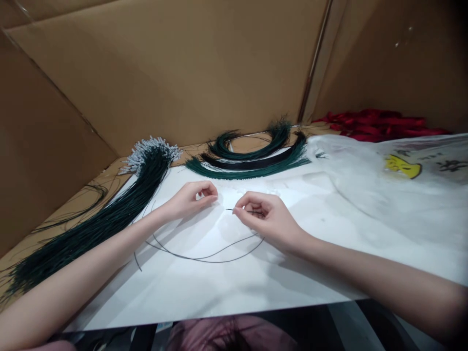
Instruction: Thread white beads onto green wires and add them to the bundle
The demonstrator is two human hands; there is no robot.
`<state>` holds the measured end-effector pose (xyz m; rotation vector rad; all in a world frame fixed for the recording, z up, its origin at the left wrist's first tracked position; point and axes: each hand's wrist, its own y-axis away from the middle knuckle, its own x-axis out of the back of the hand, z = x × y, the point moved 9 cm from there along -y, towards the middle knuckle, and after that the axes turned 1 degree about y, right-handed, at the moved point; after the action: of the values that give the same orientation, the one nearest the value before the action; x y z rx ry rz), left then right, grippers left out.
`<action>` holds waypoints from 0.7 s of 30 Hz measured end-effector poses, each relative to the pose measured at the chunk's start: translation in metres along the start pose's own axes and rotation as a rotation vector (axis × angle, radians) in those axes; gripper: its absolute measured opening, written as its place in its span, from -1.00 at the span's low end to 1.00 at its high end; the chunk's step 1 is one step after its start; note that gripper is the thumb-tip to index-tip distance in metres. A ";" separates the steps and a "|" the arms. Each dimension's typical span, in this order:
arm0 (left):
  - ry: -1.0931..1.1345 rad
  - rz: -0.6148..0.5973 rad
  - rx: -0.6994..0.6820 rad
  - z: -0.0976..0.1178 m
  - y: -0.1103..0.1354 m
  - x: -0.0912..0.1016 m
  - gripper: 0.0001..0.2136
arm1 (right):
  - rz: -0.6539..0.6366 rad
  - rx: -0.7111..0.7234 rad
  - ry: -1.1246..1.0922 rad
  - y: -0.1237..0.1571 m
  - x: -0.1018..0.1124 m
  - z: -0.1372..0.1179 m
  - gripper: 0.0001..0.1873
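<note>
My right hand (268, 219) pinches a thin dark cord (210, 260) between thumb and forefinger. The cord's short tip points left out of the pinch, and its length loops below over the white sheet and passes behind my left forearm. Just left of that tip, my left hand (192, 199) has thumb and forefinger closed; whatever is between them is too small to make out. Small white bits (252, 186) lie on the sheet behind my hands. A thick bundle of dark green cords (120, 214) with white tips lies left of my left arm.
Curved bundles of green and black cords (252, 168) lie at the back. A clear plastic bag (365, 185) with a yellow print covers the right side, with red ribbons (380, 124) behind it. Cardboard walls (183, 73) enclose the white sheet (219, 297).
</note>
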<state>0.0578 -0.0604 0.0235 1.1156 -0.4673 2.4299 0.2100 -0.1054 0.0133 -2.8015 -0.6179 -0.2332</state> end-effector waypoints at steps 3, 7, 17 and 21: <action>0.288 -0.022 0.072 0.001 0.009 -0.006 -0.76 | 0.001 -0.009 0.001 -0.001 0.000 0.002 -0.81; 0.578 -0.042 0.128 0.005 0.022 -0.019 -0.77 | 0.011 -0.009 0.011 -0.001 0.001 0.003 -0.80; 0.722 0.013 0.112 0.018 0.036 -0.030 -0.82 | -0.023 0.018 0.010 0.000 -0.004 0.002 -0.82; 0.687 0.069 0.095 0.024 0.038 -0.026 -0.84 | -0.064 0.027 -0.050 0.000 -0.007 -0.002 -0.82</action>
<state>0.0691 -0.1096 0.0131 0.2433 -0.1656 2.7077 0.2032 -0.1087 0.0140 -2.7720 -0.7176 -0.1656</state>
